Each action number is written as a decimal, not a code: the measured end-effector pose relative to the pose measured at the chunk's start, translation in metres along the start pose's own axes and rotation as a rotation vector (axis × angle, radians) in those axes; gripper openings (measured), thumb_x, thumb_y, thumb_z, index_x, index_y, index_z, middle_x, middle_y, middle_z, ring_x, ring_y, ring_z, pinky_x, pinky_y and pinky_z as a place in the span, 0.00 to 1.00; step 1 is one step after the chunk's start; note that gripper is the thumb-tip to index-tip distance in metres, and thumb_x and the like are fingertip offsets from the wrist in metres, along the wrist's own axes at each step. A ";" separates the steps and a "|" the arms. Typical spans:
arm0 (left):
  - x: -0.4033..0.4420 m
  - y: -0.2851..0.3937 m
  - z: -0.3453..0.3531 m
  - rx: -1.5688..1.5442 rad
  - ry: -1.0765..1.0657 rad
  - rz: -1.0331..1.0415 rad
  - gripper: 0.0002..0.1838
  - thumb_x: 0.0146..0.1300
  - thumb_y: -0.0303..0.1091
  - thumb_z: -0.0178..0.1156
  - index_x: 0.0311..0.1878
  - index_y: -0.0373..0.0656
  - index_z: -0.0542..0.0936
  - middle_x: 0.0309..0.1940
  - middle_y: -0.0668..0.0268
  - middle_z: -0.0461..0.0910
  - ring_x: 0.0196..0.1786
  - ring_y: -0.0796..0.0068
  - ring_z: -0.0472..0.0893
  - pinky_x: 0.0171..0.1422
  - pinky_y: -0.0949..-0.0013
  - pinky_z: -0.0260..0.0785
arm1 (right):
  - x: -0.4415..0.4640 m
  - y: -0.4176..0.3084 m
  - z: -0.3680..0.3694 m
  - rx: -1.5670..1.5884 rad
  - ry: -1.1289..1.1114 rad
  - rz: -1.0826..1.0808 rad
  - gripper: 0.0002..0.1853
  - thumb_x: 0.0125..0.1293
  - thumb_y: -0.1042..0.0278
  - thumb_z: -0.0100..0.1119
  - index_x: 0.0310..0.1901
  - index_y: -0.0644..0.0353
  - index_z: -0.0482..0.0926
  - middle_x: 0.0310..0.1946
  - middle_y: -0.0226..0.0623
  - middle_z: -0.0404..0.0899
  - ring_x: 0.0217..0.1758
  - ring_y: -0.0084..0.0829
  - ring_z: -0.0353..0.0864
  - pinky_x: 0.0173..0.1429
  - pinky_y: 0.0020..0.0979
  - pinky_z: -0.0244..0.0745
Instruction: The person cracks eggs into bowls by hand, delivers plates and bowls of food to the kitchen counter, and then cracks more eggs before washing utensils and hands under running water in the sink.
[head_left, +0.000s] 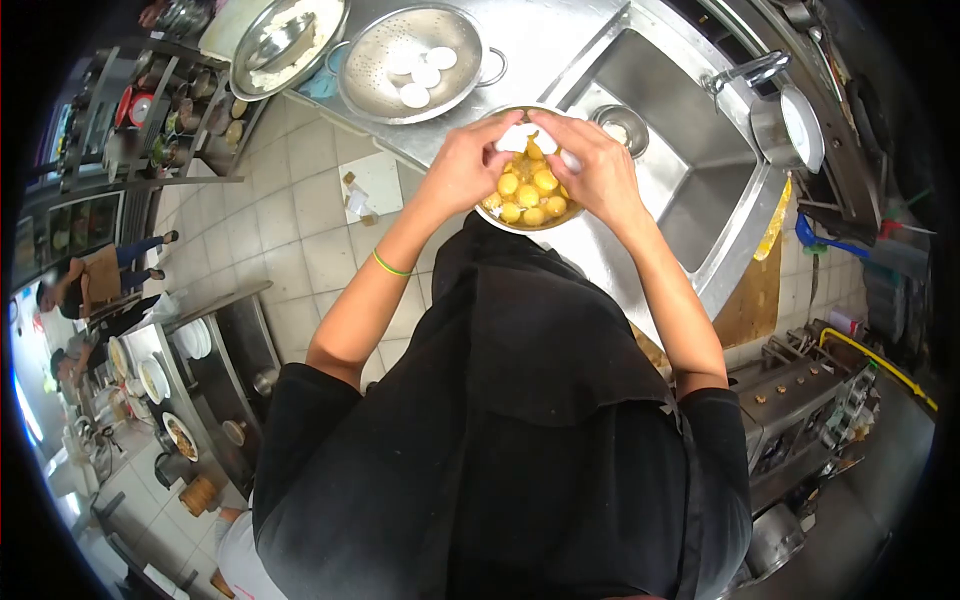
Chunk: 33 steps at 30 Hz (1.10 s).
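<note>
Over a metal bowl of raw egg yolks, my left hand and my right hand hold a cracked white egg between them. The fingers of both hands are curled round the broken shell, thumbs inward. Some yolk shows at the opening between the shell parts. A further bit of white shows by my right thumb, partly hidden. Just beyond my left hand stands a metal colander with several white eggs in it.
A sink with a faucet lies to the right, a small metal bowl at its near edge. A pot stands beyond the faucet. At the back left is a large bowl with white contents. Other people are far left.
</note>
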<state>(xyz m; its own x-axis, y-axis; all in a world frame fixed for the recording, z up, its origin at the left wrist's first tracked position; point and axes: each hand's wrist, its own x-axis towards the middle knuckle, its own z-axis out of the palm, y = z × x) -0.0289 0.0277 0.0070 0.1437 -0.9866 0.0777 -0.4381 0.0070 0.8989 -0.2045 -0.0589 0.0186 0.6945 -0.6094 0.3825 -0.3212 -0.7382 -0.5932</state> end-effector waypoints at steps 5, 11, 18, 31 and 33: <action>0.007 0.017 -0.007 -0.170 -0.099 -0.118 0.31 0.56 0.20 0.57 0.65 0.43 0.68 0.48 0.57 0.80 0.34 0.76 0.77 0.48 0.71 0.72 | -0.004 0.014 0.023 0.383 -0.046 0.312 0.22 0.54 0.73 0.67 0.54 0.55 0.78 0.45 0.37 0.82 0.44 0.30 0.81 0.51 0.29 0.74; 0.079 -0.084 -0.066 0.499 0.136 -0.121 0.30 0.53 0.30 0.56 0.64 0.54 0.70 0.58 0.50 0.72 0.49 0.55 0.78 0.55 0.60 0.71 | -0.020 0.029 -0.005 0.931 0.034 0.755 0.22 0.62 0.70 0.61 0.58 0.60 0.74 0.39 0.37 0.82 0.33 0.23 0.80 0.35 0.23 0.73; 0.136 -0.197 -0.056 0.784 -0.028 0.051 0.33 0.48 0.29 0.59 0.63 0.58 0.70 0.51 0.43 0.72 0.51 0.42 0.74 0.56 0.51 0.69 | -0.054 0.037 -0.197 0.468 0.867 0.502 0.22 0.65 0.69 0.57 0.60 0.63 0.69 0.39 0.39 0.81 0.30 0.25 0.81 0.24 0.21 0.69; 0.127 -0.101 -0.099 -0.388 0.225 -0.396 0.24 0.64 0.33 0.52 0.65 0.50 0.67 0.43 0.58 0.79 0.41 0.64 0.79 0.42 0.64 0.71 | -0.205 0.159 -0.280 0.381 1.303 0.886 0.22 0.63 0.64 0.61 0.56 0.65 0.70 0.35 0.42 0.83 0.31 0.26 0.82 0.24 0.24 0.73; 0.116 -0.095 -0.106 -0.687 0.216 -0.295 0.23 0.67 0.36 0.51 0.65 0.50 0.66 0.42 0.59 0.78 0.37 0.66 0.78 0.39 0.66 0.69 | -0.226 0.164 -0.245 0.523 1.302 0.892 0.17 0.66 0.63 0.58 0.52 0.63 0.72 0.35 0.42 0.82 0.28 0.26 0.80 0.24 0.24 0.73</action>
<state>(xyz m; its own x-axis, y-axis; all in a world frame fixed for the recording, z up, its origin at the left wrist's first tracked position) 0.1241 -0.0702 -0.0239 0.3690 -0.9104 -0.1873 0.2832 -0.0817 0.9556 -0.5716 -0.1132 0.0089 -0.6299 -0.7751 -0.0484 0.1267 -0.0412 -0.9911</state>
